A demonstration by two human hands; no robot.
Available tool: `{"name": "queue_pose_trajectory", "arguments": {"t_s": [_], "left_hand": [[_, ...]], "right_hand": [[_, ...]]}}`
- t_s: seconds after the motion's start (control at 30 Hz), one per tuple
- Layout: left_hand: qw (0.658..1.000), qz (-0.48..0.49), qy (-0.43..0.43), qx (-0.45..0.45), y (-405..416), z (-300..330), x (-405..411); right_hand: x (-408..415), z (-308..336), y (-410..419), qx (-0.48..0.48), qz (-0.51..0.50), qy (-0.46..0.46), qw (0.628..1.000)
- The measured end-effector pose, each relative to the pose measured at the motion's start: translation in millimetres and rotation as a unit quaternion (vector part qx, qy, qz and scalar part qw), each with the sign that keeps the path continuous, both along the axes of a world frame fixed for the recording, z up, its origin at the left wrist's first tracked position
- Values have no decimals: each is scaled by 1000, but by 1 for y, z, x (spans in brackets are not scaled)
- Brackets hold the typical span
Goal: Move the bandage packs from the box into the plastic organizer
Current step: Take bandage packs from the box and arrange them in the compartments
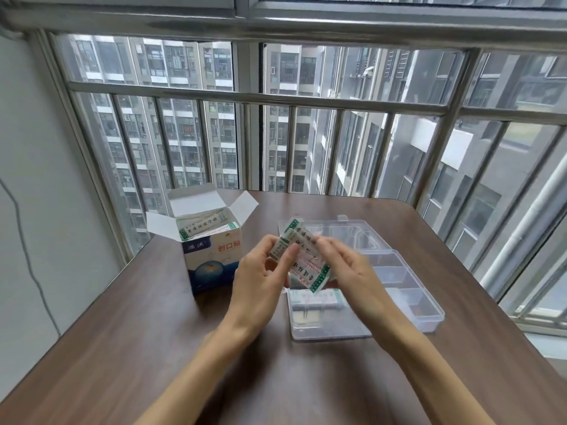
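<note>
A blue and white bandage box stands open on the brown table, with more packs showing in its top. To its right lies the clear plastic organizer, lid swung back. Above the organizer's left side I hold a few white bandage packs with green ends. My left hand grips them from the left with thumb and fingers. My right hand touches their right edge, slightly blurred. A few packs lie in the organizer's front left compartment.
The table sits against a window with metal bars behind it. The organizer's open lid lies flat behind the tray. A thin cable runs down the wall at left.
</note>
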State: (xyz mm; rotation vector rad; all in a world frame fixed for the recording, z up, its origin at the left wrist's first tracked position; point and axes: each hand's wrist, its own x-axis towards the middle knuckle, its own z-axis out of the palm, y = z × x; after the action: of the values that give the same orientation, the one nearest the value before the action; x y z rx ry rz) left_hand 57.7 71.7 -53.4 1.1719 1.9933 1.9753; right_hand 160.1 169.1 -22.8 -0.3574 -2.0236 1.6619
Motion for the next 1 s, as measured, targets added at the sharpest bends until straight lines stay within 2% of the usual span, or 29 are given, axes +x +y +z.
{"name": "queue_pose_trajectory", "arguments": {"t_s": [0.13, 0.27, 0.4, 0.57, 0.67, 0.77, 0.93, 1.0], "left_hand": [[995, 71, 39, -51, 3, -10, -3], [984, 110, 55, -131, 0, -6, -4], [967, 138, 117, -181, -9, -1, -8], [944, 116, 178, -253, -17, -4, -13], [936, 108, 195, -272, -16, -7, -12], [937, 99, 194, -273, -17, -10, -14], [935, 83, 190, -289, -15, -12, -15], [932, 70, 196, -296, -15, -11, -14]], "right_hand": [[-3, -15, -10, 199, -19, 6, 980], [-3, -15, -1, 163, -23, -18, 986], [1, -8, 29, 152, 18, -142, 978], [-5, -5, 36, 273, 1, -231, 934], [-10, 2, 34, 382, -20, -286, 878], [-10, 10, 36, 388, -26, -320, 864], [-15, 17, 38, 406, 80, -397, 819], [-19, 19, 38, 405, 95, -407, 813]]}}
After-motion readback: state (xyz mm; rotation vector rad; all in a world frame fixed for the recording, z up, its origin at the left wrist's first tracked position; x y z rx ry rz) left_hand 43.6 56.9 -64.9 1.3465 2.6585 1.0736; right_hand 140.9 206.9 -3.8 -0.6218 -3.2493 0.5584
